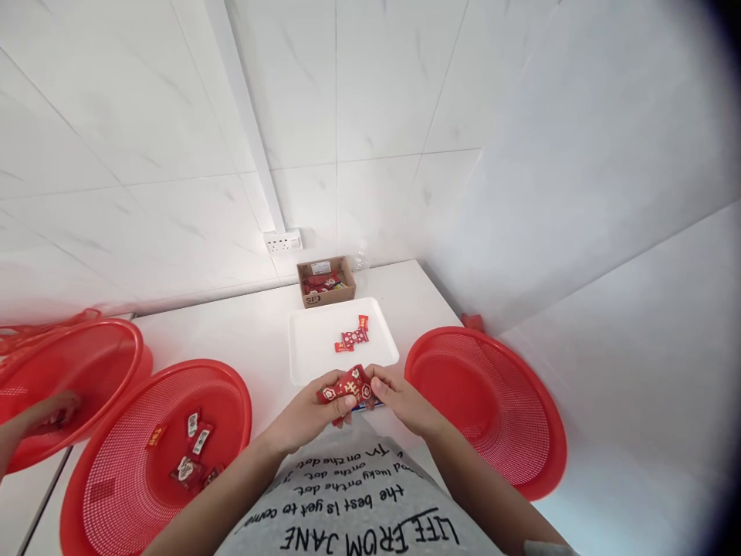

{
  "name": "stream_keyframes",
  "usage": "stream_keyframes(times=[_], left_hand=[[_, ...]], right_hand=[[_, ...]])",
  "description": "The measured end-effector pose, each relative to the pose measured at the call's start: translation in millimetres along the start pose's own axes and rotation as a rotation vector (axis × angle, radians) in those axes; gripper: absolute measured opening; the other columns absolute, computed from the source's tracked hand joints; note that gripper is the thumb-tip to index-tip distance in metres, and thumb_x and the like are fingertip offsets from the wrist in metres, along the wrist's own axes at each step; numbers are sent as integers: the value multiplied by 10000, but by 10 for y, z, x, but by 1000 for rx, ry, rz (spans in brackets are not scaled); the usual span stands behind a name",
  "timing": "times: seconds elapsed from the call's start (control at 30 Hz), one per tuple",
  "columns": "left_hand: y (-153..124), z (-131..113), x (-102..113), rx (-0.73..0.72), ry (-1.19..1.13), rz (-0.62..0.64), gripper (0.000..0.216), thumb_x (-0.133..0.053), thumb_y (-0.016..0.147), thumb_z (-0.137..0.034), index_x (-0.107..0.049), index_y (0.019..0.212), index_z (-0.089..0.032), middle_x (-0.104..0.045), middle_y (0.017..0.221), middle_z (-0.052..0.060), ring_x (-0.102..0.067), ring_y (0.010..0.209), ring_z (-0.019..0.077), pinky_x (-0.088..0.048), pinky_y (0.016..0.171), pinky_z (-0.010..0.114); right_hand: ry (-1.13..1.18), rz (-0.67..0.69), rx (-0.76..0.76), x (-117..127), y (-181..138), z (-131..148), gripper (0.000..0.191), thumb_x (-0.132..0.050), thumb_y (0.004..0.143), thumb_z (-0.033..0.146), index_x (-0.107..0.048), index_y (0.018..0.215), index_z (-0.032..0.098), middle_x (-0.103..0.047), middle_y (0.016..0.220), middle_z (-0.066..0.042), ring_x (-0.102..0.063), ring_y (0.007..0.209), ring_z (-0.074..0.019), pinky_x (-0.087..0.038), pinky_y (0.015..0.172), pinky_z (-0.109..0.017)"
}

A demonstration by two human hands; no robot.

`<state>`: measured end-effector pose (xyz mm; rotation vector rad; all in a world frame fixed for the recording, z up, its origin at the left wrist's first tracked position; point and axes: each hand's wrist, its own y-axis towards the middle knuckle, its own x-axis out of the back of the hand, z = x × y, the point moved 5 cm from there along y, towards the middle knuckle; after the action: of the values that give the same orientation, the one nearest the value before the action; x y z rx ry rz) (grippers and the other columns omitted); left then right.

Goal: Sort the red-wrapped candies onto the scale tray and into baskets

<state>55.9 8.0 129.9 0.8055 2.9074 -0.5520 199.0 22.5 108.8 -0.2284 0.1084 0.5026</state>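
Note:
My left hand [311, 409] and my right hand [402, 398] are together close in front of my shirt, both closed on small red packets. The top one is a red wrapped packet [346, 386] with gold characters and white flower shapes. Beneath it other wrappers show, partly hidden by my fingers, so I cannot tell how many I hold. Just beyond my hands lies a white tray [306, 340]. On it are a pink-red dotted packet [354, 337] and two small red-orange packets, one at each end of it.
A cardboard box [326, 298] of red packets stands against the wall. Red plastic baskets flank me: a right basket [547, 432] and a left basket [235, 386] with several packets inside. Another person's hand [58, 407] reaches into a farther left basket [136, 347].

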Motion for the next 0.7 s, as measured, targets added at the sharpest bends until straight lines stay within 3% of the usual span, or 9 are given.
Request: stream_keyframes(times=[0.13,0.23,0.5,0.7], left_hand=[[-33,14,46,-39,99,-90,414,-502,842,-575,-559,813,-166,-547,637,-21,-475,604,120,-384,615,256],[-54,-5,115,-56,109,-221,481,-429,857,-610,-519,676,-174,-507,581,-25,-435,572,119,-351,589,251],[-148,-173,44,-130,48,-232,462,-427,884,-557,-488,619,-182,-499,596,-15,-450,607,129,-365,628,256],[-201,-247,37,-184,59,-283,463,-513,833,-576,-453,595,-183,-445,596,-32,-376,601,115,-330,602,240]], right_hand=[[-173,-29,22,-50,-59,84,441,-546,802,615,-571,723,181,-512,686,18,-444,667,-133,-345,643,-268],[-127,-109,52,-34,-124,178,419,-557,807,581,-566,669,185,-484,633,28,-418,626,-128,-332,615,-262],[90,-123,139,-53,-239,365,427,-585,801,565,-519,604,192,-480,612,25,-396,582,-113,-333,592,-255],[108,-107,107,-101,-270,348,421,-604,780,576,-540,625,189,-496,615,13,-415,587,-120,-341,584,-255]])
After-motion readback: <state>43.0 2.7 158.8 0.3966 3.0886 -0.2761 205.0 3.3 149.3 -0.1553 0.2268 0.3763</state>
